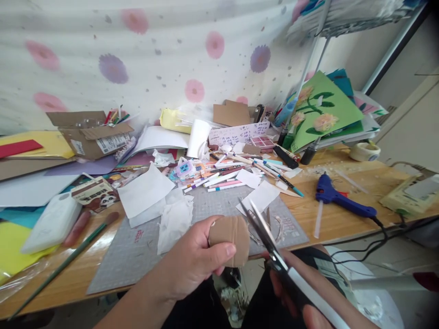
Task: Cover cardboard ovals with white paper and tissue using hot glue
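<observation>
One box (85, 142) holds coloured sticks (111, 117); the left hand (199, 251) grips cardboard (238, 233)

Rows of handwritten figures (224, 135) run across the paper strip (247, 131) over there, too blurred for me to read surely. Labels (114, 143) on the carton (87, 142) and red print (138, 235) on the mat (126, 262) I can't make out either
</observation>
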A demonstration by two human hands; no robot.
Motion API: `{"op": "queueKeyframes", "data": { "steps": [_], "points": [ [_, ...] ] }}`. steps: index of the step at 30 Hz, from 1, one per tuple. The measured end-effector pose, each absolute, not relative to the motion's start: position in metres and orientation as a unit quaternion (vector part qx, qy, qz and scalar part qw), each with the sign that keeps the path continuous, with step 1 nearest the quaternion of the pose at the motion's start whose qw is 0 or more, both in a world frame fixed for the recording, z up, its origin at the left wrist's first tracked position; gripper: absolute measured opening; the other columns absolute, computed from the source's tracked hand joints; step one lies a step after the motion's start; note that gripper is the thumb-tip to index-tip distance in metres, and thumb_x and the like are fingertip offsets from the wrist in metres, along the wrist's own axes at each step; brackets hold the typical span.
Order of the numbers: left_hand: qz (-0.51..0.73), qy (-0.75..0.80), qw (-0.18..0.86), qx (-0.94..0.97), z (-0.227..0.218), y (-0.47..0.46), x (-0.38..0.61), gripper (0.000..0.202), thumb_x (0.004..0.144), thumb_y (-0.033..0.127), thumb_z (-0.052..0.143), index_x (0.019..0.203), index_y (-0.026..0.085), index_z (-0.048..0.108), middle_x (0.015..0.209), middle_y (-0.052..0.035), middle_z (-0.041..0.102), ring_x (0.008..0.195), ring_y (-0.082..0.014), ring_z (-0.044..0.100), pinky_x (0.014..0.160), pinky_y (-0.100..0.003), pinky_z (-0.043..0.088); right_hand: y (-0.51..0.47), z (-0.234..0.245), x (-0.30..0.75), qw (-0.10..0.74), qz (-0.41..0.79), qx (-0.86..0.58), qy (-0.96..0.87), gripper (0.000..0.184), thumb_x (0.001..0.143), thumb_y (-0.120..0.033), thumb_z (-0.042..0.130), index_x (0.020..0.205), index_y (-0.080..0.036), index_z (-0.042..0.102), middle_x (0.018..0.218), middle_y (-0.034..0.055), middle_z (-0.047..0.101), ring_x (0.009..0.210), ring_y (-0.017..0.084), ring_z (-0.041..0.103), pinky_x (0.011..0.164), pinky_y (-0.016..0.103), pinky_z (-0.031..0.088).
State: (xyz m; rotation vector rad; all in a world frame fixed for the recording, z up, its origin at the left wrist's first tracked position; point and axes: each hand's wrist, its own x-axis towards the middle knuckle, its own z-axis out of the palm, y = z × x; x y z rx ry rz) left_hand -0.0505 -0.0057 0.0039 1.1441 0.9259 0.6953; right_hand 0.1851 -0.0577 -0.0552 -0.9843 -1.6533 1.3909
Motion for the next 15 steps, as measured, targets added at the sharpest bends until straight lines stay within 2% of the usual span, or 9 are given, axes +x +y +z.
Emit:
{"op": "queueKeyframes", "data": {
  "steps": [5,9,12,15],
  "points": [
    [0.287,0.377,0.699,0.536,0.007,-0.003,-0.047,0.014,0.075,0.025,0.060,0.084,0.016,0.054,0.063,0.0049,0.051,0.047,-0.0041,0.037,0.041,-0.015,0.030,-0.069,-0.035,0.185,0.334,0.546,-0.405,-0.653,0.073,0.078,-0.069,0.043,0.133,-0.021,0.045,0.081,0.0073,0.063,0.071,0.021,0.061,0.057,0.025,0.048],
    [0.243,0.395,0.694,0.551,0.010,-0.001,-0.049,0.012,0.072,0.021,0.058,0.082,0.016,0.054,0.062,0.0056,0.050,0.048,-0.0049,0.038,0.042,-0.016,0.031,-0.070,-0.027,0.185,0.323,0.527,-0.433,-0.656,0.068,0.077,-0.068,0.045,0.128,-0.023,0.051,0.072,0.0061,0.064,0.070,0.024,0.063,0.063,0.031,0.051],
    [0.223,0.404,0.692,0.556,0.010,0.000,-0.052,0.013,0.071,0.021,0.059,0.082,0.017,0.054,0.064,0.0056,0.051,0.048,-0.0049,0.038,0.042,-0.015,0.030,-0.066,-0.023,0.186,0.306,0.515,-0.437,-0.671,0.067,0.075,-0.069,0.046,0.124,-0.023,0.056,0.063,0.0059,0.064,0.068,0.027,0.064,0.062,0.033,0.052],
    [0.207,0.416,0.685,0.561,0.011,0.003,-0.054,0.014,0.071,0.022,0.060,0.082,0.016,0.055,0.063,0.0057,0.051,0.048,-0.0049,0.037,0.042,-0.016,0.029,-0.061,-0.017,0.189,0.284,0.510,-0.437,-0.684,0.065,0.074,-0.067,0.050,0.121,-0.024,0.059,0.065,0.0065,0.066,0.071,0.029,0.065,0.065,0.035,0.053]
  ]
}}
